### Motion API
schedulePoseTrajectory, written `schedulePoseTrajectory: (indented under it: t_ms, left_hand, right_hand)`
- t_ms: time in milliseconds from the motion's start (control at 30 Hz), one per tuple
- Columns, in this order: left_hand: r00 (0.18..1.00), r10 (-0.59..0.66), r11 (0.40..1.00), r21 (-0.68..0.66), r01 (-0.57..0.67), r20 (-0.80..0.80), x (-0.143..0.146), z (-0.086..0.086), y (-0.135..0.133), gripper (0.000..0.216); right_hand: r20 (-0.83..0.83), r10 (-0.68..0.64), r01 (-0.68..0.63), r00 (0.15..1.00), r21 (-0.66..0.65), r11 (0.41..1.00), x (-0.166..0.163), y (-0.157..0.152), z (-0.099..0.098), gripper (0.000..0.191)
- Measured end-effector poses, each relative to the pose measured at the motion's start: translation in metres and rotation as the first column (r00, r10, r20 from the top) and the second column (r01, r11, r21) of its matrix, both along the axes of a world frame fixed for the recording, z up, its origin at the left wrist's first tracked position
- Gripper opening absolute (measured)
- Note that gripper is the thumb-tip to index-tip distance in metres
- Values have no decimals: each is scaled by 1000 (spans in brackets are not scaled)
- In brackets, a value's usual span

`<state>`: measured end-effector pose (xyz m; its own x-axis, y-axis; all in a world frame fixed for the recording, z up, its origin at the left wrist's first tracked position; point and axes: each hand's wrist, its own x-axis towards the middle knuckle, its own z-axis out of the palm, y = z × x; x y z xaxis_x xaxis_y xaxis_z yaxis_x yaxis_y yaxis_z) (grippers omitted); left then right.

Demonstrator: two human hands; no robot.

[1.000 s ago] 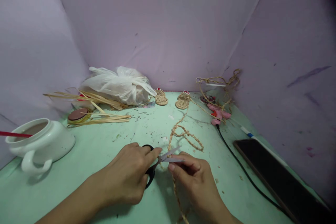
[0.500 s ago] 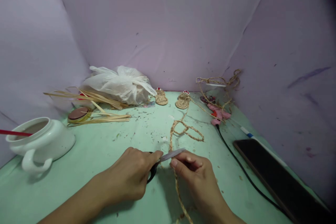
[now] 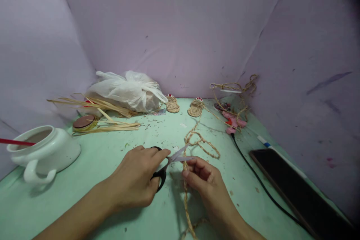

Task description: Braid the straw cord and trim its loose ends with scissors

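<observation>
My left hand point(image 3: 140, 176) is closed on a pair of scissors point(image 3: 168, 160) with black handles. The blades are spread and lie across a braided straw cord point(image 3: 186, 191), just above my right fingertips. My right hand point(image 3: 205, 180) pinches that cord between thumb and fingers. From the pinch the cord runs down to the bottom edge of the picture and up into a loose loop point(image 3: 206, 144) on the table. Farther back sit two small woven slippers, one point(image 3: 172, 104) on the left and one point(image 3: 195, 107) on the right, each with red beads at its top.
On the left are a white ceramic pot point(image 3: 60, 144), a round jar point(image 3: 84, 123), dry straw strips point(image 3: 112, 107) and a white plastic bag point(image 3: 129, 90). To the right lie a pink glue gun point(image 3: 234, 122) with its black cable point(image 3: 261, 183), tangled cord point(image 3: 249, 84) and a black phone point(image 3: 295, 191).
The scissors have opened, and their blades now spread across the cord. My left hand has shifted slightly up and left. My right hand still pinches the cord.
</observation>
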<state>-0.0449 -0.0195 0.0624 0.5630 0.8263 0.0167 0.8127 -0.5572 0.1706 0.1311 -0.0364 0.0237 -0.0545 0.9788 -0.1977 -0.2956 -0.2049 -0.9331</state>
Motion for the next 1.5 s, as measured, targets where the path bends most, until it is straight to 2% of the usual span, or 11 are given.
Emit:
schedulePoseTrajectory:
  t_ms: [67, 133, 333, 467, 767, 1033, 1133, 1267, 1500]
  left_hand:
    - [999, -24, 999, 23, 25, -30, 3, -3, -1, 56]
    - [998, -38, 998, 39, 40, -49, 5, -4, -1, 58]
    - [995, -63, 997, 47, 67, -74, 5, -8, -3, 62]
    - [996, -60, 998, 16, 62, -71, 5, -8, -2, 64]
    - [999, -46, 999, -7, 46, -21, 2, -2, -3, 67]
    - [995, -53, 997, 58, 58, -88, 6, -5, -7, 63]
    - [988, -60, 997, 38, 66, -139, 8, -6, -7, 63]
    - [984, -60, 998, -24, 57, -168, 9, -8, -7, 65]
    - [998, -63, 984, -165, 65, 20, 5, -6, -5, 54]
  right_hand:
    - [-6, -14, 14, 1000, -6, 1000, 0, 0, 0, 33]
    - [25, -5, 5, 1000, -5, 1000, 0, 0, -2, 37]
    - [134, 13, -16, 991, 24, 1000, 1, -2, -6, 35]
    - [189, 54, -72, 981, 93, 993, 3, -3, -4, 26]
    - [220, 86, -120, 972, 145, 982, 3, -3, -1, 25]
    - [214, 75, -103, 974, 123, 987, 1, -3, -1, 20]
    - [248, 73, -110, 966, 142, 984, 1, -3, 0, 12]
    - [261, 73, -115, 963, 147, 982, 1, -5, 4, 15]
    - [227, 54, -95, 972, 174, 980, 3, -6, 4, 13]
